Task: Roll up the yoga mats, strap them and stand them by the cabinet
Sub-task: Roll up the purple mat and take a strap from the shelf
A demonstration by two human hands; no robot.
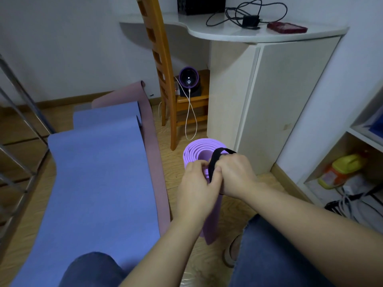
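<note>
A rolled purple yoga mat (199,151) stands on end on the wooden floor, close to the cream cabinet (275,96). A black strap (215,160) loops over its top edge. My left hand (195,183) grips the mat's upper side and pinches the strap. My right hand (236,175) is closed on the strap's loop, just right of the left hand. A blue mat (93,183) lies unrolled on the floor to the left, on top of a pink mat (151,129) whose right edge and far end show.
A wooden chair (163,79) stands behind the rolled mat, with a purple device (188,79) and white cable on its seat. A metal frame (22,125) is at left. Open shelves (352,162) with bottles and cables are at right. My knees show at the bottom.
</note>
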